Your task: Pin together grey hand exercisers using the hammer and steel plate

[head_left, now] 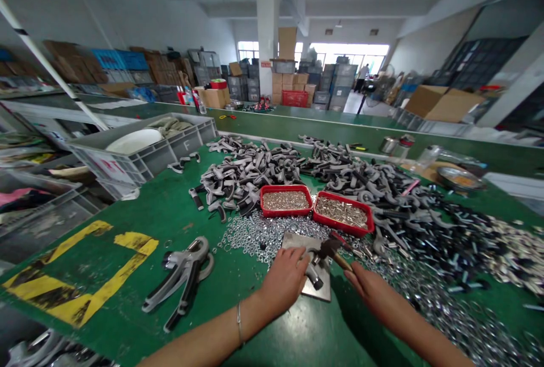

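Observation:
My left hand (pixel 285 276) is closed round a grey and black handle part (pixel 313 276), which rests on a square metal plate (pixel 317 290) on the green table. In my right hand (pixel 361 277) is the wooden grip of a hammer (pixel 335 251); its dark head is over the plate, right by the part. Whether the head touches the part cannot be made out. Left of my hands lie assembled grey and black hand grips (pixel 187 276). Beyond the plate stand a red tray of tiny metal pieces (pixel 285 200) and a red tray of metal pins (pixel 342 212).
Loose metal rings (pixel 250 237) are spread behind the plate and to the right. A big heap of grey handle parts (pixel 263 166) covers the table's back, with black parts (pixel 442 242) at the right. A grey crate (pixel 178 143) stands at the back left.

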Demonstrator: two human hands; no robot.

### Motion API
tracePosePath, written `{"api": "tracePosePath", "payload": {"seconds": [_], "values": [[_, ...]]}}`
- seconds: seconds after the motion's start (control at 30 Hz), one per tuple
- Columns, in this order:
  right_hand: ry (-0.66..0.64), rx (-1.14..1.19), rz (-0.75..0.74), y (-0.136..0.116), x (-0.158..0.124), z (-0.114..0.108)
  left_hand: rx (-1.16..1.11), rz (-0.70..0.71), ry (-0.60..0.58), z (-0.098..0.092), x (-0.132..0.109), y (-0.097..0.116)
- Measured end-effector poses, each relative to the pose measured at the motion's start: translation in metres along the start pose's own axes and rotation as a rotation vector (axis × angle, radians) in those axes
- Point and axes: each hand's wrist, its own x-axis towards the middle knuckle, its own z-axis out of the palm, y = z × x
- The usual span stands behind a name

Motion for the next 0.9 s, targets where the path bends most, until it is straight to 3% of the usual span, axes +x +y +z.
{"api": "tracePosePath", "payload": {"seconds": [0.17, 0.27, 0.37, 0.43, 0.5, 0.63, 0.73, 0.8, 0.9], "values": [[0.026, 0.024, -0.048, -0.035, -0.002, -0.005, -0.1, -0.207, 0.097, 0.007, -0.001, 0.005], [-0.026, -0.079, -0.001, -0.039, 0.0, 0.002, -0.083, -0.255, 0.083, 0.009, -0.001, 0.009], [-0.118, 0.169, 0.073, -0.021, -0.006, 0.012, -0.085, -0.235, 0.065, 0.004, 0.001, 0.008], [-0.192, 0.38, 0.219, -0.001, -0.017, 0.015, -0.128, -0.209, 0.068, -0.003, 0.005, 0.004], [-0.203, 0.4, 0.297, 0.02, -0.028, 0.013, -0.282, -0.249, 0.048, -0.013, 0.011, -0.001], [0.073, 0.006, 0.058, 0.044, -0.023, -0.004, -0.764, -0.424, -0.091, -0.024, 0.022, -0.014], [0.236, -0.275, -0.049, 0.038, 0.01, -0.011, -0.606, -0.397, 0.014, -0.02, 0.019, -0.025], [0.281, -0.395, -0.041, 0.03, 0.036, -0.007, -0.432, -0.334, 0.073, -0.015, 0.01, -0.031], [0.306, -0.447, -0.007, 0.022, 0.065, 0.004, -0.371, -0.267, 0.072, -0.011, -0.004, -0.034]]}}
